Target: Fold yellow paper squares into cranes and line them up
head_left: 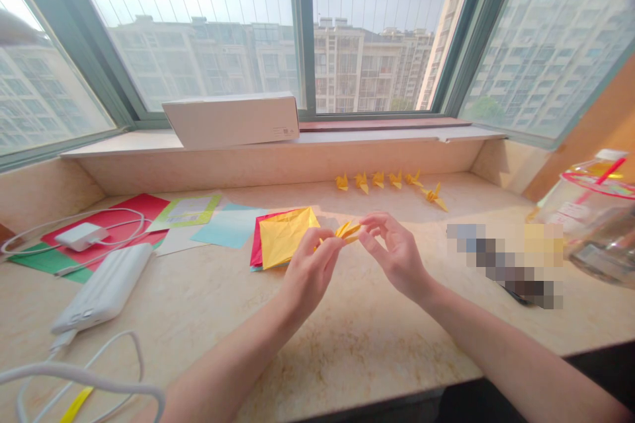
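Observation:
A small piece of yellow folded origami paper (pixel 348 231) is held above the stone counter, its narrow points spreading to the right. My left hand (pixel 310 264) pinches its left side between thumb and fingers. From the other side, my right hand (pixel 394 251) has thumb and forefinger closed around the right tip, with the remaining fingers curled. Just behind my left hand lies a stack of square paper (pixel 282 241), yellow on top, with red and blue edges showing. Several finished yellow paper cranes (pixel 378 179) stand in a row at the back, and one crane (pixel 434 197) sits nearer, to the right.
On the left are coloured sheets (pixel 228 225), a white charger (pixel 82 236), a white power bank (pixel 106 287) and looping cables (pixel 84 370). A white box (pixel 233 120) rests on the window sill. At right are a blurred-out object (pixel 506 264) and a clear cup (pixel 605 225) with a red straw.

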Demonstrator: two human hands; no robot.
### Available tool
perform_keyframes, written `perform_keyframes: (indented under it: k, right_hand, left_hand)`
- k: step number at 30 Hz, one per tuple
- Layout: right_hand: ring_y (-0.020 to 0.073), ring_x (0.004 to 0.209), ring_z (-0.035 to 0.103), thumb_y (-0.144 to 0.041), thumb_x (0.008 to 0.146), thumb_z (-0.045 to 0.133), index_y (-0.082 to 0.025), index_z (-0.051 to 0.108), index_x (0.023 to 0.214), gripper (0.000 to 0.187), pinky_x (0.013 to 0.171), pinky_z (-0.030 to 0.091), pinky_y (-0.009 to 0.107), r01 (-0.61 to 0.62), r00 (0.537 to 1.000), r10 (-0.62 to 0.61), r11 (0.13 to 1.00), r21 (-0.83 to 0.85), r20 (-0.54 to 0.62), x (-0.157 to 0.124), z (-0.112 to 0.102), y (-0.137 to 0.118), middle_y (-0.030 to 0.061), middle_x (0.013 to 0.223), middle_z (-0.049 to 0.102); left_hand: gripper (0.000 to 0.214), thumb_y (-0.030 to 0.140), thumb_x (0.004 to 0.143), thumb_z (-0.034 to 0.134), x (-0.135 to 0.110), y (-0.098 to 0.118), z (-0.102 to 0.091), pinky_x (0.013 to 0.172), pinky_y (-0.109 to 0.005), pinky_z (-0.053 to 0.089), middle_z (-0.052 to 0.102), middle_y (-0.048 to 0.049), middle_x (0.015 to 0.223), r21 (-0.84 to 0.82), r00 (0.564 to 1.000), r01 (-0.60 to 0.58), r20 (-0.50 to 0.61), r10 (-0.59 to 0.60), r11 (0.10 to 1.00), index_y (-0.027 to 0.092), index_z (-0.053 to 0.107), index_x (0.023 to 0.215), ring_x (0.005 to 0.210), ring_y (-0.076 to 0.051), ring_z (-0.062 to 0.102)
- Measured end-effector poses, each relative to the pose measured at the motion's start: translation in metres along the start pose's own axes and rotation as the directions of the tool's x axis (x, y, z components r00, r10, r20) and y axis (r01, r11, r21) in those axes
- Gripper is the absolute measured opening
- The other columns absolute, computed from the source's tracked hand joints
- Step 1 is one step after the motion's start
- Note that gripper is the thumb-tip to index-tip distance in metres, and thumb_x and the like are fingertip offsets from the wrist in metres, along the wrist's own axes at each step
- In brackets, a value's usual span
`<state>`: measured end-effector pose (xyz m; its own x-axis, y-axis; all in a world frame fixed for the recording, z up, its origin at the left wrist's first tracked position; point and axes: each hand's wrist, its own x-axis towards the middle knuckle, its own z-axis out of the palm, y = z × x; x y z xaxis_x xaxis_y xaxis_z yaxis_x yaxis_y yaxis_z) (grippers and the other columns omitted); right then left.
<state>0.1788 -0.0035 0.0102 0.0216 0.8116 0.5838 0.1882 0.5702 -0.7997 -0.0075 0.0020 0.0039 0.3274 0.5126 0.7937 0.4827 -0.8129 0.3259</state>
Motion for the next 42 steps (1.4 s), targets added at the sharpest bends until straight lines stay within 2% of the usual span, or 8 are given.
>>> perform_keyframes:
  k: [8, 17, 27, 30, 33, 37, 39, 42]
  right_hand:
    - [0.0167, 0.076, 0.056, -0.030, 0.085, 0.068, -0.023, 0.062, 0.092, 0.012, 0.073, 0.046, 0.032, -0.078, 0.997, 0.079, 0.997, 0.003, -0.016, -0.001, 0.000, 0.000, 0.0021, 0.086, 0.064]
    - [0.0162, 0.076, 0.060, -0.036, 0.080, 0.072, -0.020, 0.063, 0.092, 0.022, 0.070, 0.048, 0.030, -0.277, 0.961, 0.265, 0.940, 0.198, 0.082, 0.001, 0.002, -0.003, 0.0025, 0.086, 0.065]
    - [0.0201, 0.082, 0.065, -0.042, 0.078, 0.074, -0.020, 0.071, 0.090, 0.025, 0.074, 0.051, 0.033, -0.364, 0.931, 0.349, 0.911, 0.195, 0.108, 0.004, -0.001, 0.000, 0.0051, 0.089, 0.073]
    - [0.0201, 0.085, 0.066, -0.044, 0.079, 0.074, -0.020, 0.071, 0.093, 0.028, 0.077, 0.051, 0.034, -0.356, 0.934, 0.349, 0.912, 0.205, 0.071, 0.005, 0.000, 0.001, 0.0061, 0.093, 0.073]
    - [0.0188, 0.088, 0.065, -0.045, 0.081, 0.073, -0.022, 0.067, 0.107, 0.035, 0.078, 0.051, 0.032, -0.334, 0.941, 0.338, 0.912, 0.237, 0.028, 0.007, -0.001, 0.002, 0.0055, 0.098, 0.072]
    - [0.0179, 0.091, 0.065, -0.041, 0.080, 0.075, -0.023, 0.065, 0.112, 0.038, 0.082, 0.051, 0.033, -0.354, 0.935, 0.343, 0.898, 0.261, 0.087, 0.006, 0.002, 0.004, 0.0051, 0.101, 0.072]
    - [0.0180, 0.089, 0.067, -0.039, 0.080, 0.075, -0.022, 0.067, 0.108, 0.033, 0.083, 0.052, 0.035, -0.372, 0.926, 0.331, 0.880, 0.295, 0.180, 0.005, 0.005, 0.005, 0.0053, 0.099, 0.073]
    - [0.0186, 0.084, 0.069, -0.038, 0.080, 0.075, -0.022, 0.069, 0.102, 0.028, 0.082, 0.054, 0.037, -0.389, 0.915, 0.318, 0.856, 0.340, 0.248, 0.002, 0.009, 0.006, 0.0045, 0.093, 0.075]
  left_hand:
    - [0.017, 0.008, 0.092, 0.053, -0.001, 0.003, -0.004, 0.078, -0.028, 0.049, 0.059, -0.0057, 0.098, 0.075, 0.991, -0.122, 0.061, 0.118, 0.990, 0.021, 0.061, 0.099, 0.088, -0.016, 0.057]
    - [0.017, 0.008, 0.093, 0.051, -0.002, 0.000, -0.002, 0.077, -0.030, 0.049, 0.059, -0.0059, 0.099, 0.129, 0.981, -0.185, 0.081, 0.176, 0.974, 0.021, 0.061, 0.100, 0.087, -0.017, 0.055]
    - [0.017, 0.007, 0.093, 0.051, 0.001, -0.001, -0.005, 0.076, -0.029, 0.050, 0.061, -0.0054, 0.095, 0.153, 0.971, -0.230, 0.098, 0.217, 0.961, 0.020, 0.062, 0.098, 0.085, -0.016, 0.055]
    - [0.017, 0.009, 0.094, 0.051, 0.001, 0.000, -0.003, 0.077, -0.029, 0.050, 0.061, -0.0056, 0.096, 0.058, 0.993, -0.108, 0.054, 0.105, 0.992, 0.020, 0.063, 0.098, 0.087, -0.016, 0.058]
    - [0.010, 0.015, 0.094, 0.053, 0.003, 0.000, 0.004, 0.076, -0.028, 0.052, 0.061, -0.0049, 0.093, -0.176, 0.983, 0.176, -0.012, -0.181, 0.969, 0.019, 0.062, 0.093, 0.086, -0.016, 0.061]
    - [0.011, 0.025, 0.089, 0.063, 0.006, 0.000, 0.014, 0.064, -0.026, 0.054, 0.063, -0.0028, 0.087, -0.581, 0.846, 0.461, 0.060, -0.529, 0.671, 0.019, 0.059, 0.097, 0.078, -0.015, 0.064]
    - [0.017, 0.027, 0.087, 0.067, 0.008, 0.002, 0.016, 0.063, -0.025, 0.054, 0.064, -0.0018, 0.083, -0.673, 0.815, 0.491, 0.130, -0.565, 0.553, 0.018, 0.059, 0.098, 0.074, -0.015, 0.065]
    - [0.016, 0.027, 0.085, 0.068, 0.009, 0.004, 0.016, 0.065, -0.025, 0.055, 0.066, -0.0018, 0.081, -0.688, 0.798, 0.520, 0.179, -0.576, 0.507, 0.016, 0.060, 0.093, 0.072, -0.014, 0.065]
